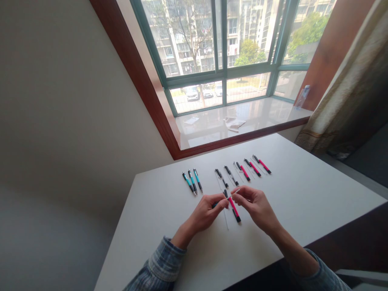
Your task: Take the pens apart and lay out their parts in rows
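**Both hands at a pen refill, mid-tabletop**

Setting: a bay window (224, 40) over a pale sill (266, 115), with a curtain (348, 93) at the right. A white tabletop (303, 194) runs up to the sill.

Hands: both are over the near middle of the tabletop, fingertips almost meeting. The left hand (206, 212) has its grip closed on a dark pen piece (216, 204), pinched between thumb and forefinger. It is too small to say which part of a pen it is. The right hand (256, 204) has its grip closed on a thin white refill (234, 193), which slants toward the left hand. Whether the refill's end has entered the dark piece cannot be told.

Laid out beyond the hands, left to right:
- three blue pens (192, 182), close together
- a few black pen parts (226, 176) with thin refills beside them
- a row of pink pens (254, 166)

Below the fingertips a single pink pen (234, 210) lies flat and untouched. A loose refill (226, 220) lies just beside it.

Judgement: the step in hand looks like mating the refill with the dark piece. That calls for the two to be held in line, with light pressure, since so thin a refill would bend if pushed at an angle.
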Motion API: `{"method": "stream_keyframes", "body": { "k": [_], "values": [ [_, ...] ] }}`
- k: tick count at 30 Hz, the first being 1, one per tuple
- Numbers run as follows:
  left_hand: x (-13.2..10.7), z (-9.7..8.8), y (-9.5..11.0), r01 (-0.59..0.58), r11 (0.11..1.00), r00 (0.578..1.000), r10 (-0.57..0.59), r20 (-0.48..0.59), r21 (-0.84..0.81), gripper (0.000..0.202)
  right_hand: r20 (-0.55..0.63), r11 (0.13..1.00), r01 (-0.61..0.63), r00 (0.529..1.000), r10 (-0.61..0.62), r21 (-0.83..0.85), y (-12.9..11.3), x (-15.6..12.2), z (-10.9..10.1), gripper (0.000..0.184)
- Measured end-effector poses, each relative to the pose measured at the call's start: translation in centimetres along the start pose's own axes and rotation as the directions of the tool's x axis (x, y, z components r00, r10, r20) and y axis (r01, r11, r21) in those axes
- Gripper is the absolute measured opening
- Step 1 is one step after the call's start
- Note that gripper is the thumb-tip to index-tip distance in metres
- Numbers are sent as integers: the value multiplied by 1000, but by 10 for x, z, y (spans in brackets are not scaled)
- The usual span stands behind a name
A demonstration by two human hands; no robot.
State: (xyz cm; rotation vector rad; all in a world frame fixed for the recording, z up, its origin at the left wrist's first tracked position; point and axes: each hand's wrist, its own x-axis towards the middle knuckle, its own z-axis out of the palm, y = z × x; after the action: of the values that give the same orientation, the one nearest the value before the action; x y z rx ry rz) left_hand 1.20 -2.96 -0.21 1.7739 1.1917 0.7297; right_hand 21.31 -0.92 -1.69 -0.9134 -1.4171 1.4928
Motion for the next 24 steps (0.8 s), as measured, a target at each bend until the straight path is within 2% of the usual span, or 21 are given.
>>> {"method": "stream_keyframes", "body": {
  "k": [5, 14, 17, 20, 22, 24],
  "values": [
    [-1, 0, 0, 5, 1000, 1000, -5, 22, -5, 44, -112, 998, 47, 992, -53, -52, -6, 1, -6, 33],
    [-3, 0, -7, 2, 996, 1000, -2, 9, -84, 44, -157, 997, 71, 985, -66, 25, -8, 4, -10, 29],
    [-3, 1, -8, 8, 991, 1000, -6, 15, -136, 43, -102, 995, 24, 995, -14, 98, -8, 3, -7, 29],
    [-2, 2, -6, 17, 980, 999, -11, 32, -200, 43, 43, 989, -52, 998, 46, 140, -7, 0, 1, 31],
    [-2, 3, -4, 14, 973, 999, -2, 52, -230, 42, 104, 986, -68, 993, 53, 150, -6, -3, 7, 31],
    [-2, 4, -3, 13, 970, 997, 6, 75, -244, 42, 111, 988, -50, 993, 34, 149, -6, -4, 11, 31]
  ]
}}
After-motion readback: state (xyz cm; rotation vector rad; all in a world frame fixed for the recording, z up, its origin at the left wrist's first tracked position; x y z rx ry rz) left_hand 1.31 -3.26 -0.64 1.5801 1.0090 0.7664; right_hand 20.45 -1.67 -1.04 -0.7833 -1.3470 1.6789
